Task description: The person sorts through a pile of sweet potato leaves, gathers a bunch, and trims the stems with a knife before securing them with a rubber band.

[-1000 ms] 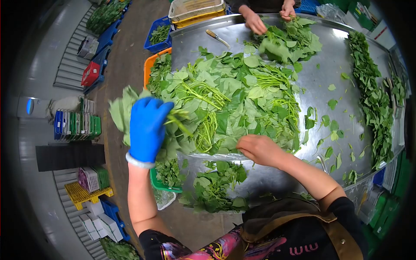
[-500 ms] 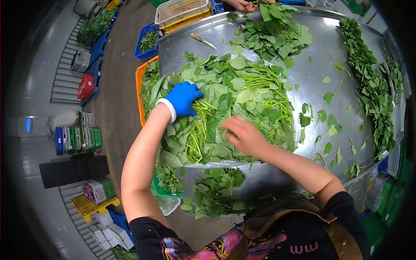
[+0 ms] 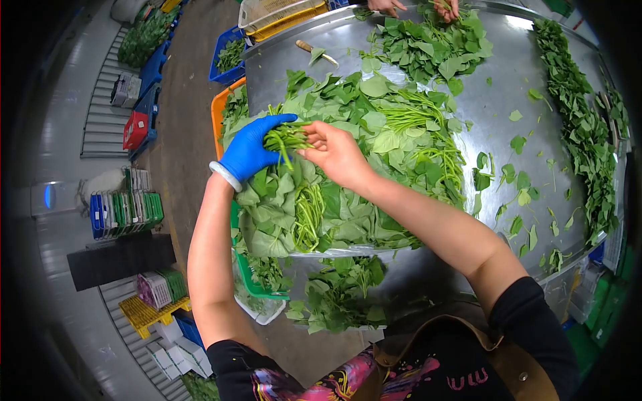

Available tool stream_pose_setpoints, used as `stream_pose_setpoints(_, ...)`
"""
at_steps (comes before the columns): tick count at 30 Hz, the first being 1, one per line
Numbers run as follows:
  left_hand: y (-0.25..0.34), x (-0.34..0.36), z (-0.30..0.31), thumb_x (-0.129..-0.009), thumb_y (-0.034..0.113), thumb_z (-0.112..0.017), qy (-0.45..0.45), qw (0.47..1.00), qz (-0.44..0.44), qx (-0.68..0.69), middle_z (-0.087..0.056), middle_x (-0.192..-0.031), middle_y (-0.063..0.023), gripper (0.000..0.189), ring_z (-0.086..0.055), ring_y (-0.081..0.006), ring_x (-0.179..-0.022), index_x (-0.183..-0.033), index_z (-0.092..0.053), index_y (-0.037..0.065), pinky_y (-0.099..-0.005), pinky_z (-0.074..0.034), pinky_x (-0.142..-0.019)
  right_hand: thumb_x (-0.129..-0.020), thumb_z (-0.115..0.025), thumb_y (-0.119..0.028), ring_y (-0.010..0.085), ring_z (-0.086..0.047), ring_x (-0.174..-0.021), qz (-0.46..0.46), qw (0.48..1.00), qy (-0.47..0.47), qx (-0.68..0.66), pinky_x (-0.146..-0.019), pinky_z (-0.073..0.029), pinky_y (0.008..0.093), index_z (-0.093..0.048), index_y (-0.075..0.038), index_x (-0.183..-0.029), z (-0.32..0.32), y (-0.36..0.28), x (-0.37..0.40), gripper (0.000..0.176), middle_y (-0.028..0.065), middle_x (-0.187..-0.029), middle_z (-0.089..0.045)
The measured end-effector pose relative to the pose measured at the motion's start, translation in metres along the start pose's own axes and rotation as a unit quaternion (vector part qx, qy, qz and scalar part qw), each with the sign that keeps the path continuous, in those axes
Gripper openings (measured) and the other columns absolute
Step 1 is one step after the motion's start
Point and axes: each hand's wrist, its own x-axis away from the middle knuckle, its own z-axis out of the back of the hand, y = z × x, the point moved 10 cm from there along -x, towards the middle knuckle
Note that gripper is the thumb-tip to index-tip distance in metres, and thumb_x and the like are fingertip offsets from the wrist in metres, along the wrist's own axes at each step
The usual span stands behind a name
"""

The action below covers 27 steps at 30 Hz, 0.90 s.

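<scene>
My left hand (image 3: 252,150), in a blue glove, is wrapped round a bunch of green stems (image 3: 286,138) above the left part of the leaf pile. My bare right hand (image 3: 332,152) pinches the cut ends of the same bunch from the right. Under both hands spreads a large pile of leafy greens (image 3: 354,207), with more stem bundles (image 3: 309,212) lying in it. The leaves of the held bunch are mostly hidden behind the glove.
A knife (image 3: 315,51) lies on the metal table (image 3: 277,67) behind the pile. Beyond it, a co-worker's hands (image 3: 445,9) touch another heap (image 3: 431,47). A long row of greens (image 3: 578,134) runs along the right. An orange crate (image 3: 217,113) stands at the left edge.
My left hand has lifted a bunch off the pile and moved left. My right hand has moved up and left to its stems. The co-worker's hands have separated, and a leaf now lies on the knife.
</scene>
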Motion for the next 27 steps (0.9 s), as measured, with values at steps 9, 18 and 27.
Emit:
stream_pose_setpoints(9, -0.028, 0.149, 0.143, -0.091, 0.018, -0.056, 0.417, 0.813, -0.051, 0.404, -0.062, -0.111, -0.0122, 0.035, -0.06, -0.0253, -0.101, -0.124, -0.053, 0.005, -0.0429, -0.047, -0.093, -0.087, -0.061, -0.007, 0.0127, -0.061, -0.089, 0.069, 0.989, -0.017, 0.132, -0.08, -0.05, 0.0274, -0.059, -0.003, -0.11, 0.095, -0.084, 0.079, 0.024, 0.0056, -0.1, -0.063)
stream_pose_setpoints(18, 0.007, 0.205, 0.073, -0.098, 0.035, -0.043, 0.238, 0.711, -0.137, 0.647, -0.052, -0.127, -0.0109, 0.039, -0.047, -0.0306, -0.123, -0.13, -0.05, 0.014, -0.0554, -0.04, -0.102, -0.075, -0.063, 0.003, 0.0267, -0.058, -0.089, -0.121, 0.865, 0.035, 0.486, -0.075, -0.047, 0.0326, -0.058, -0.001, -0.105, 0.267, -0.018, 0.315, 0.031, 0.0129, -0.1, -0.061)
stream_pose_setpoints(27, 0.119, 0.146, -0.094, -0.09, 0.016, -0.059, 0.17, 0.694, -0.159, 0.681, -0.059, -0.103, -0.0107, 0.021, -0.057, -0.0276, -0.097, -0.108, -0.055, 0.006, -0.0453, -0.05, -0.087, -0.069, -0.074, -0.016, 0.0352, -0.054, -0.105, -0.247, 0.7, 0.077, 0.666, -0.088, -0.045, 0.0435, -0.049, -0.002, -0.116, 0.373, 0.039, 0.476, 0.055, 0.0173, -0.111, -0.054)
